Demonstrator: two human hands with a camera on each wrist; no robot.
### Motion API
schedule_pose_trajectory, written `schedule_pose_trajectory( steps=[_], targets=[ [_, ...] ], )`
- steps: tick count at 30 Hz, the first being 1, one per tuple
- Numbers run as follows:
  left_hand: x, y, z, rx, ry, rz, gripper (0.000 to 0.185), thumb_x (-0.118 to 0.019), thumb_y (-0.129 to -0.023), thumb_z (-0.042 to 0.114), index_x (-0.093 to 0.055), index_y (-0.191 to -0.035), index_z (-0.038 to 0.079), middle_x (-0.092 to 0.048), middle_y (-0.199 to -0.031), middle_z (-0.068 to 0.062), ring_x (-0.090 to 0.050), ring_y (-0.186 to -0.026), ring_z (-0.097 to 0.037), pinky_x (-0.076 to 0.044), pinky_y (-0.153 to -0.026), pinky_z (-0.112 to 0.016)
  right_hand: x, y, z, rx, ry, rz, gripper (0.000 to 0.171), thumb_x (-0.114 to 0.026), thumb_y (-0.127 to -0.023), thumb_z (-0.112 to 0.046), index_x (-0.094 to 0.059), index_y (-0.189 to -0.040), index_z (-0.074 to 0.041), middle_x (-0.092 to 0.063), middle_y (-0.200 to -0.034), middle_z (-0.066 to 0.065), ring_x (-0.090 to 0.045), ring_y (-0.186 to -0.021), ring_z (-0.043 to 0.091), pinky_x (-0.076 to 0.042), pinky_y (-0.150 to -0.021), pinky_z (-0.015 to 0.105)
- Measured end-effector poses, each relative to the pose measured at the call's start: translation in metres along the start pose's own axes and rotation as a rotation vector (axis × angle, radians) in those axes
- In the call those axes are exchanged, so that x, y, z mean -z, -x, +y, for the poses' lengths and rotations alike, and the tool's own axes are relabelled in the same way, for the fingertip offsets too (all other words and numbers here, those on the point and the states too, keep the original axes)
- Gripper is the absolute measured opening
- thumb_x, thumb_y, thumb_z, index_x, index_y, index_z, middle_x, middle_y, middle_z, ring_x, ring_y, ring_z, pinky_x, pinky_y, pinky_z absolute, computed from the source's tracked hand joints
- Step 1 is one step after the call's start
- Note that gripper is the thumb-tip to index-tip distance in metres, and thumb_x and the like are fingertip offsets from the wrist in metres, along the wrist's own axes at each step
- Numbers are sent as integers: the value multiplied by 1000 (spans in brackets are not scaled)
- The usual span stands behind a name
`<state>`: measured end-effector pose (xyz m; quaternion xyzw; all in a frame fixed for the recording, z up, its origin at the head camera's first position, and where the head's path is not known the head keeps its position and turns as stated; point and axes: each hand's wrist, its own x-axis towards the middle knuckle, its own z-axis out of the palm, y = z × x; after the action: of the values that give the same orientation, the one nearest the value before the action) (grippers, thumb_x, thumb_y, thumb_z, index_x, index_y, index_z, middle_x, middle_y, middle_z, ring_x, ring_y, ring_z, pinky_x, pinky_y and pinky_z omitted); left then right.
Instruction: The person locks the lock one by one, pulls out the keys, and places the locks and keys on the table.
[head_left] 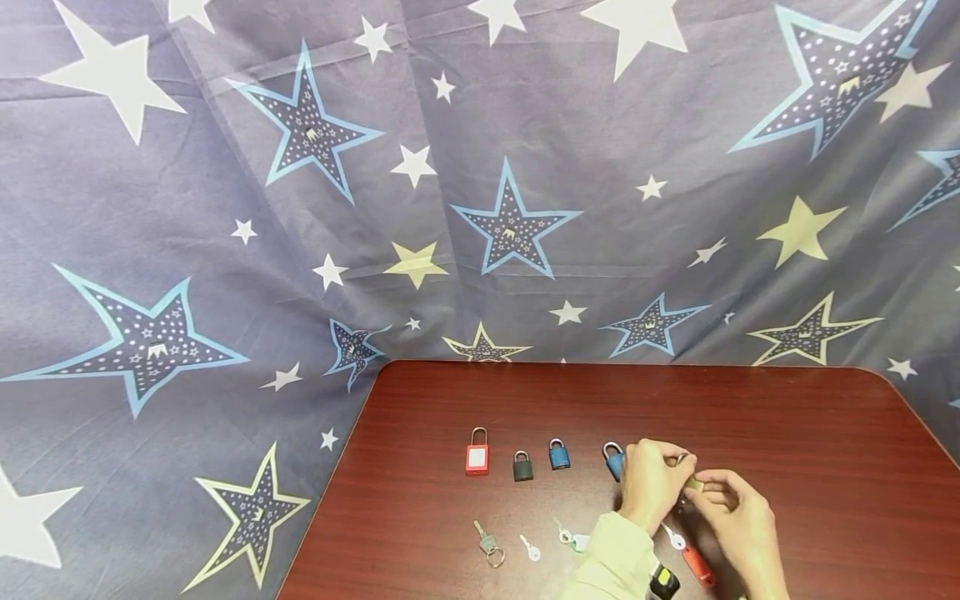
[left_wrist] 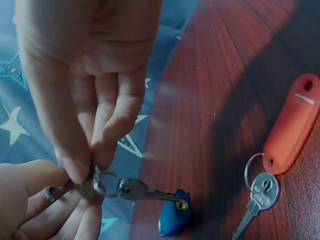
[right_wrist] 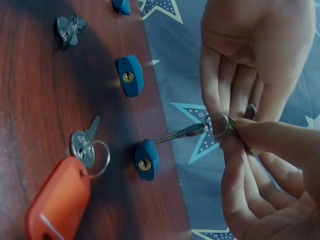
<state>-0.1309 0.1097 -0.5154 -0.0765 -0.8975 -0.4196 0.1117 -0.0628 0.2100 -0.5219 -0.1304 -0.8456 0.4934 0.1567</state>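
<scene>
both hands meet above the table [head_left: 787,433], toward its near edge and right of the middle, and between them they hold a small brass padlock [head_left: 693,482] with a key ring [right_wrist: 218,124] and a silver key [right_wrist: 181,133] hanging from it. the lock is lifted clear of the wood, probably so the key can swing free and the fingers can get round the small body from both sides.

the left hand [head_left: 651,483] has thumb and fingertips curled down in a pinch on the brass padlock, palm facing the table, wrist rising from a pale sleeve [head_left: 617,560]. the right hand [head_left: 738,512] comes in from the near right, its thumb and forefinger closed on the same lock from the other side, the remaining fingers loosely curled beneath it. how much of the lock each hand covers is hard to tell.

a row of padlocks stands parallel to the far edge: a red padlock [head_left: 477,454], a dark green padlock [head_left: 522,467], a blue padlock [head_left: 558,455] and a second blue padlock [head_left: 612,459] just beside the left hand. their spacing looks deliberate, each with a key laid nearer the near edge: a key on a ring [head_left: 489,543], a white-headed key [head_left: 530,548], and a key with an orange tag [left_wrist: 291,125] lying flat below the hands.
</scene>
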Motion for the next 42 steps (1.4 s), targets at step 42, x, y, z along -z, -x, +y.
schedule_pose_trajectory(
  steps=[42],
  targets=[
    [5,-16,-7,86,672,-181,17,-81,-82,24,-77,-78,7,-74,-67,-2,-61,-54,8,-50,-52,-12,-1,3,2,-141,-206,-100,32,-58,-101,-25,-63,-111,5,-73,-84,-7,-67,-77,4,-52,-70,18]
  ],
)
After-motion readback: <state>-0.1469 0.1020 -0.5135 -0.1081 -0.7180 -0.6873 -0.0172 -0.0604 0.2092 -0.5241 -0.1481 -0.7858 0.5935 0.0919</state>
